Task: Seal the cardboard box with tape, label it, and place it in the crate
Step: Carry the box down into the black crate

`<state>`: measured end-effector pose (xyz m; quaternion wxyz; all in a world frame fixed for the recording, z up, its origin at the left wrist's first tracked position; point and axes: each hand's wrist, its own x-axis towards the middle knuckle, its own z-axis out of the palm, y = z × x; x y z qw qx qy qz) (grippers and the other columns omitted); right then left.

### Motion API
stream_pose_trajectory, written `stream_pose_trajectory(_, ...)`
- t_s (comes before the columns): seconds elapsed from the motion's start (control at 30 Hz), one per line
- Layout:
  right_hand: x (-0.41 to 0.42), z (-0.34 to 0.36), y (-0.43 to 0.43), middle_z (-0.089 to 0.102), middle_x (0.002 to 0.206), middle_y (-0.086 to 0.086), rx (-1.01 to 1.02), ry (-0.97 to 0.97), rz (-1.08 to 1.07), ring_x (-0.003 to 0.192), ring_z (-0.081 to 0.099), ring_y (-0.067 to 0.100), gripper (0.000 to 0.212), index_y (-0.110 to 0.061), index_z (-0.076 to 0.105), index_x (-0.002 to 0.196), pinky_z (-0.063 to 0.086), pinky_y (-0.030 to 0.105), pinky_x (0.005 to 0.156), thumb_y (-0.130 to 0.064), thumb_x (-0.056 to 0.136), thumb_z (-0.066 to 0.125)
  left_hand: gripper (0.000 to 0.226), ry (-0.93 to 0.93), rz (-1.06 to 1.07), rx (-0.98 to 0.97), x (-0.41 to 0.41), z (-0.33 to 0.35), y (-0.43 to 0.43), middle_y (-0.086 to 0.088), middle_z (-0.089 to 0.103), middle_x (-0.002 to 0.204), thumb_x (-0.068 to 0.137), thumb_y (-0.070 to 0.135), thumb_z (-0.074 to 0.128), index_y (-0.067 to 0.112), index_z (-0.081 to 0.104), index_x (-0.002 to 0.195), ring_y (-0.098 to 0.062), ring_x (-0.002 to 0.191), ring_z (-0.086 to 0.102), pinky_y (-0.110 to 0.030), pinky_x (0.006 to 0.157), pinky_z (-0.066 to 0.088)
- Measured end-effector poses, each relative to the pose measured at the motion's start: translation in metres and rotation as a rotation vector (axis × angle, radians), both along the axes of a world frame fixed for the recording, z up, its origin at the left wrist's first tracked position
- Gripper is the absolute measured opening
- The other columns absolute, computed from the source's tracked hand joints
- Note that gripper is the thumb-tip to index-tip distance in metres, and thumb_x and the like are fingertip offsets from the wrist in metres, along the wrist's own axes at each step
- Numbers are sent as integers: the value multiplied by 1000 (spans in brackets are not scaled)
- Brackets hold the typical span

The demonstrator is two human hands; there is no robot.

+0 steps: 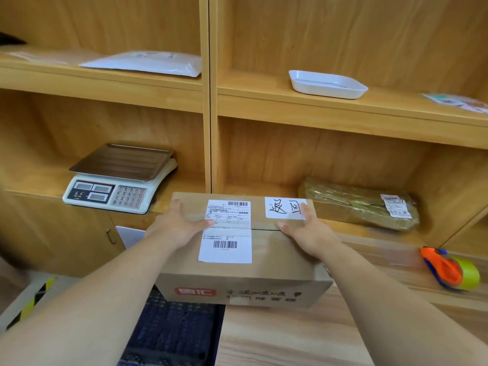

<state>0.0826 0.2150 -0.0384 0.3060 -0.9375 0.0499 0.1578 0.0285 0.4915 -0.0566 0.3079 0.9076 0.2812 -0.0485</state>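
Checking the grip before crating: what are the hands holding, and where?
The cardboard box: left hand grips its top left edge, thumb on the shipping label; right hand grips its top right edge.

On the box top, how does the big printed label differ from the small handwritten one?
The printed label is larger, upright, carries barcodes, and crosses the flap seam of the cardboard box; the handwritten label is smaller, wider than tall, bears two large pen characters, and sits wholly on the far flap. Both are white stickers lying flat on the box top.

2 hands [179,224] [303,231], 1 box [266,262], 2 labels [227,233] [285,208]
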Motion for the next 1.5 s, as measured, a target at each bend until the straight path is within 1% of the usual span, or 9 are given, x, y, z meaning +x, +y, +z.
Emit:
stream_pose_trajectory(0.2,0,-7,67,38,149,10,7,-3,-54,131,43,33,91,-41,5,149,37,42,101,-65,78,58,108,-5,-48,11,8,-1,65,-5,42,149,68,75,61,28,11,151,-31,131,45,-45,97,43)
stream_pose_trajectory(0.4,-7,-21,151,38,149,11,21,18,-119,132,42,35,90,-41,5,149,35,41,104,-64,79,58,115,18,-93,-2,19,-15,156,-7,36,152,60,80,61,31,9,151,-33,134,42,-46,100,43)
stream_pose_trajectory(0.63,-17,-46,217,41,148,11,65,61,-170,130,44,35,91,-43,5,149,37,42,102,-62,79,60,117,60,-119,-6,19,-32,225,-7,39,150,58,81,62,34,8,151,-32,131,45,-42,99,44)
stream_pose_trajectory(0.8,-15,-69,246,39,145,17,59,67,-172,124,48,37,97,-45,-6,147,39,43,98,-63,78,60,118,63,-66,-104,13,-56,251,-8,46,144,65,68,70,28,0,151,-32,126,50,-42,99,45)
stream_pose_trajectory(0.87,-13,-81,254,42,142,16,86,61,-177,120,50,37,102,-43,-8,147,41,42,95,-60,77,64,124,79,-5,-130,11,-69,259,-9,47,143,61,67,74,20,2,150,-32,125,50,-44,98,46)
stream_pose_trajectory(0.93,-11,-96,261,43,142,16,99,67,-193,121,49,38,105,-35,-5,148,42,43,98,-58,75,67,122,100,39,-145,9,-82,265,-9,47,142,59,67,76,10,14,147,-31,125,51,-42,94,47)
stream_pose_trajectory(1.07,-12,-134,274,28,153,16,86,121,-215,133,39,37,118,-18,-16,149,36,45,104,-56,77,68,113,147,58,-151,5,-119,273,-11,47,141,63,62,76,6,23,144,-31,125,50,-35,83,44)
stream_pose_trajectory(1.27,-13,-225,280,43,140,14,85,180,-257,121,50,36,107,-12,12,145,44,49,100,-58,69,72,105,172,59,-164,5,-208,276,-9,49,138,63,59,78,10,28,140,-30,123,51,-36,81,44)
stream_pose_trajectory(1.5,1,-336,288,45,132,11,64,212,-252,115,52,33,85,-14,23,133,47,46,96,-50,73,72,111,182,82,-166,12,-328,282,-9,44,141,60,60,79,11,24,143,-29,123,50,-37,84,48)
